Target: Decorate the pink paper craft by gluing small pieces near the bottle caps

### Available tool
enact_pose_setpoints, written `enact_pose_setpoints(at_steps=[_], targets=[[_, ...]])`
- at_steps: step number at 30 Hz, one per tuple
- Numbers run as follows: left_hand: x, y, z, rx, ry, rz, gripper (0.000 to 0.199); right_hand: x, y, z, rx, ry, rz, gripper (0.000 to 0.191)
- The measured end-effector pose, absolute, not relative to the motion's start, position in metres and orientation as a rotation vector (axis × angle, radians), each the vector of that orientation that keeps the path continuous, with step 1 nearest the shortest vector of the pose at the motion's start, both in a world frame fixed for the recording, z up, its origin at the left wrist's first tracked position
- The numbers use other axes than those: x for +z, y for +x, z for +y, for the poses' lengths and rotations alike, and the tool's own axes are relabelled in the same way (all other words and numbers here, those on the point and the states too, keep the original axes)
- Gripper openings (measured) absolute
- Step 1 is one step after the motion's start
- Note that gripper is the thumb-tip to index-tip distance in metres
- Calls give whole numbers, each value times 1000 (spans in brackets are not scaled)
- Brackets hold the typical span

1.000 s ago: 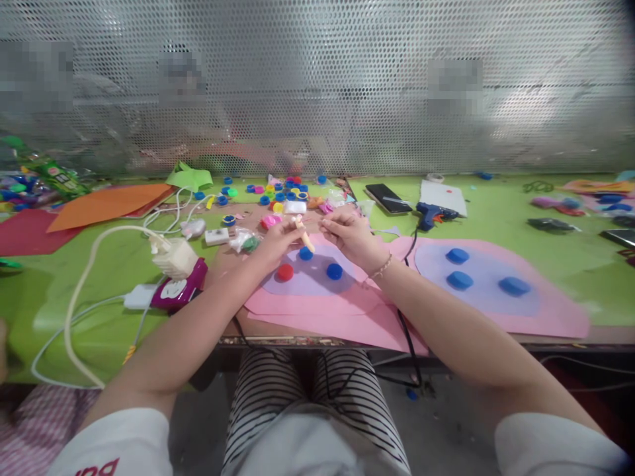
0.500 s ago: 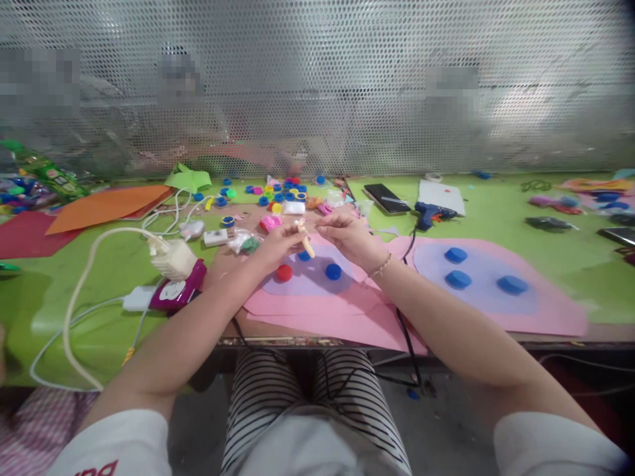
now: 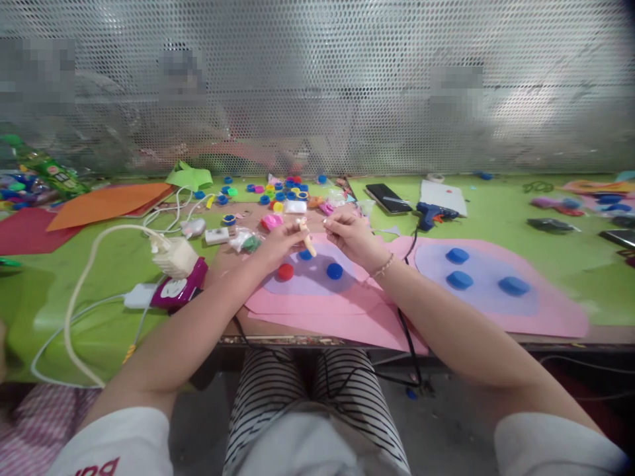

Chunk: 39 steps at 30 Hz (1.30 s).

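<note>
As I watch remotely, the left hand (image 3: 282,240) grasps a slim cream piece (image 3: 309,244) above the lavender paper (image 3: 310,285), its long axis slanting, lower end pointing down and slightly right. I cannot tell whether the right hand (image 3: 351,239), its grip gathered just beside, holds anything.

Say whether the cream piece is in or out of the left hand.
In: the left hand pinches the cream piece, whose end pokes out below.

Diffuse, moderately bright light, slightly hazy picture
Glare whitens the perforated silver metal panel (image 3: 317,86) and glossy green tabletop (image 3: 119,261); soft shadows cross the pale-purple oval paper (image 3: 310,285); the small cream-coloured piece (image 3: 309,246) looks blurred; right edge darkens
</note>
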<state>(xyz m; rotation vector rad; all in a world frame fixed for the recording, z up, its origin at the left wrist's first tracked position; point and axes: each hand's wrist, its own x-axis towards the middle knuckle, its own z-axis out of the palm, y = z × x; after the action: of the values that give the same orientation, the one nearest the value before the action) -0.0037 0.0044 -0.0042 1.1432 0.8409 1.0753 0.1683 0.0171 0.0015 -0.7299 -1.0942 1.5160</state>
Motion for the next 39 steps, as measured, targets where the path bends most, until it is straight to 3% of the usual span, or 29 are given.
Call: enact_pose_setpoints(at_steps=[30,39], targets=[[-2,-3,5,1066,1087,872,13,4,168,14,1636,-725,-1117,19],[-1,-2,2,1069,1102,876,3,6,170,11,1622,-692,-1168,16]])
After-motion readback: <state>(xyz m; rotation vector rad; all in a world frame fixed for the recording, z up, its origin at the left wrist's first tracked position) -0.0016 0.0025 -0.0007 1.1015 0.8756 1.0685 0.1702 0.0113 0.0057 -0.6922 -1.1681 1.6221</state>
